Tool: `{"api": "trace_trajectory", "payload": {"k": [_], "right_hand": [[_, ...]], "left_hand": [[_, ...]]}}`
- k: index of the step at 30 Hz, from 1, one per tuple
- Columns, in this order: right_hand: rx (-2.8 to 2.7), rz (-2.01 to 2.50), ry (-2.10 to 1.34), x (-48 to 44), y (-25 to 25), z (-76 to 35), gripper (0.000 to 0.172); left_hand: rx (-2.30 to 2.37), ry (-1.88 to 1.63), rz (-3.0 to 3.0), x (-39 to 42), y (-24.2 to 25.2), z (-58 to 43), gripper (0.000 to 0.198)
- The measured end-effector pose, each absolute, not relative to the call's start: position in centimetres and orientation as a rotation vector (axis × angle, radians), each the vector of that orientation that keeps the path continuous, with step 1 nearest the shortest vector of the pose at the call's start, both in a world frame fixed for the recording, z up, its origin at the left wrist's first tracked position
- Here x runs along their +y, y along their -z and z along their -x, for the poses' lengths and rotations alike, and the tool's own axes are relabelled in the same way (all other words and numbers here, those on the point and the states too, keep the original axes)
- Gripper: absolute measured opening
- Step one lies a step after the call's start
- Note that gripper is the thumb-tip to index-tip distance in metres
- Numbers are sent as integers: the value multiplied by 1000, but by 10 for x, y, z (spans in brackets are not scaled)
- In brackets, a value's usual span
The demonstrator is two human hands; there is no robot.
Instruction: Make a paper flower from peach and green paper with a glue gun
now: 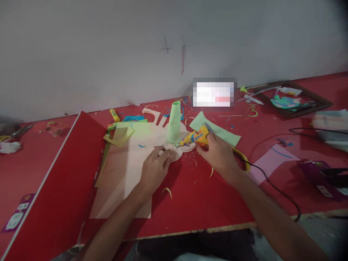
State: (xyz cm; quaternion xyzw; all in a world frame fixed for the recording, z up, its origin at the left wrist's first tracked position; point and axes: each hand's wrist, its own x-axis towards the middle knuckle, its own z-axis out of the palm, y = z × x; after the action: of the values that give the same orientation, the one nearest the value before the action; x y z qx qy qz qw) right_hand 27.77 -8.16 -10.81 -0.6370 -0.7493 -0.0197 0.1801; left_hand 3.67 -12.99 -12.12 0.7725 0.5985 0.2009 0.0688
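My right hand [221, 156] is closed around a yellow hot glue gun [199, 136] with blue and yellow bits stuck about its front. The gun's nozzle points left, near the foot of a rolled light-green paper cone [174, 123] standing upright. A grey blade [210, 127] shows beside the right fingers, and a yellow loop [246, 161] behind the hand. My left hand [156, 165] is closed, thumb and fingers pinched at the edge of a white scalloped paper cutout [176, 155] below the cone. What its fingertips hold is hidden.
Paper sheets [136, 174] lie left of the cutout, beside an upright red board [62, 185]. A black cord [274, 186] trails right across the red table [201, 206]. A pink sheet [274, 163], a green sheet [231, 137], a framed tray [312, 108] and paper scraps lie around.
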Motion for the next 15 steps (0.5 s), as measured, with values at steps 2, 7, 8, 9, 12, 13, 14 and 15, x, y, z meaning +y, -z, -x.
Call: {"api": "trace_trajectory", "payload": {"k": [2,7,8,9,12,13,14,15], "right_hand": [[-2111,1795,53,-81,109,-279,19],[-2091,1778,48,-80,114,-283,21],[-2086,1779,48,-80,114,-283,22],[-2083,1779,47,-80,114,-283,22],[-2081,1779,48,-80,113,-283,23],[-2082,1782,46,-80,113,-283,22],[-2083,1786,45,-80,112,-283,22],[-2084,1789,43,-80,112,-283,22]], "left_hand": [[1843,-596,-2424,-128,119,-36,29],[1860,-493,-2517,-122,121,-36,32],[1866,-471,-2509,-122,122,-36,31],[1867,-462,-2500,-121,123,-36,30],[1873,-493,-2464,-120,125,-35,29],[1893,-509,-2439,-120,126,-34,29],[1921,-520,-2409,-120,126,-33,28],[1951,-520,-2377,-120,127,-33,27]]}}
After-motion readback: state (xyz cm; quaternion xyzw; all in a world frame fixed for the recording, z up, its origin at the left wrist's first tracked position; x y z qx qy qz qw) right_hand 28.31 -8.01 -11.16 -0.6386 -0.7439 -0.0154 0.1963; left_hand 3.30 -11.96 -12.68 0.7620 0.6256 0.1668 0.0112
